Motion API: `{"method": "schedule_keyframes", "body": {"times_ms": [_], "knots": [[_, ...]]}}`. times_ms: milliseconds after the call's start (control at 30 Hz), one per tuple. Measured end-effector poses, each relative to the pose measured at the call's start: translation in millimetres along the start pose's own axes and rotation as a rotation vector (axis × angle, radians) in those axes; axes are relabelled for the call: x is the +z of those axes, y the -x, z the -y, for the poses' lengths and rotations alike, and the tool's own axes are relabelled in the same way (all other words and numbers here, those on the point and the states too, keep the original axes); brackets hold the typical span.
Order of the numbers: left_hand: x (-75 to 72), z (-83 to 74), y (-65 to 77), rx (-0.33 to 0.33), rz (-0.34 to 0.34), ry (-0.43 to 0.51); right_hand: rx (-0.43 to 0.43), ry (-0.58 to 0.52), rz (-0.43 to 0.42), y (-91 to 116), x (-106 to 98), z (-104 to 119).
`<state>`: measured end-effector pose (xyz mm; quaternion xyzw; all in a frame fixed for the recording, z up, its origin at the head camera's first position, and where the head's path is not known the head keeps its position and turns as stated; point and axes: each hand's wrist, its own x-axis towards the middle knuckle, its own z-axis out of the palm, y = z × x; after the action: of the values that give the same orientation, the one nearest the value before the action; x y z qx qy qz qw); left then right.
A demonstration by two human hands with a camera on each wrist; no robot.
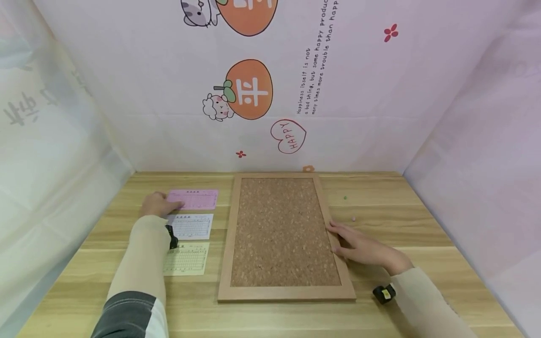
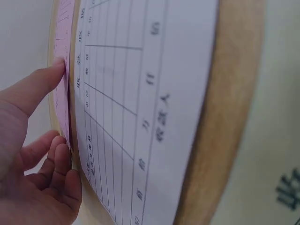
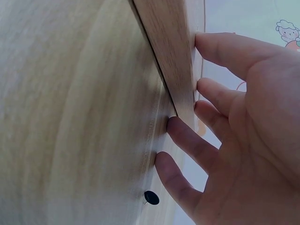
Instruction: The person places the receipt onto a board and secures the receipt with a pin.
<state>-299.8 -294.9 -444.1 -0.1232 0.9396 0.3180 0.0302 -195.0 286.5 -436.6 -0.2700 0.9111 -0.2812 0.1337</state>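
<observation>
My left hand [image 1: 157,205] is at the left end of a pink printed slip [image 1: 198,199], its thumb on the top face and its other fingers curled at the slip's edge. In the left wrist view that thumb rests on the pink slip [image 2: 62,28]; what lies under the fingertips is partly hidden. Below it lie a white slip [image 1: 192,227] and a pale yellow slip [image 1: 188,259]. My right hand [image 1: 359,246] touches the right side of a wood-framed cork board [image 1: 287,230], fingers loosely spread against the frame [image 3: 171,42].
Right of the board lie a small green piece [image 1: 345,197] and a small pink one [image 1: 354,218]. A dark round-headed tack [image 3: 151,197] shows in the right wrist view. Printed cloth [image 1: 359,94] hangs behind the wooden table [image 1: 380,188] and along both sides.
</observation>
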Motion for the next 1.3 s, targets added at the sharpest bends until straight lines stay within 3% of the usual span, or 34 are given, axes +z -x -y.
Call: {"method": "schedule_keyframes", "body": {"times_ms": [567,1100,1300], "knots": [[3.1,-4.2,-0.8,-0.011,0.011,-0.034,-0.006,-0.019,-0.001,3,0,4],[5.6,-7.9,-3.7,-0.053,0.061,0.047,-0.007,-0.028,-0.014,2,1,2],[4.2,-15.6,3.2,-0.036,0.036,0.029,-0.007,-0.041,-0.014,2,1,2]]}}
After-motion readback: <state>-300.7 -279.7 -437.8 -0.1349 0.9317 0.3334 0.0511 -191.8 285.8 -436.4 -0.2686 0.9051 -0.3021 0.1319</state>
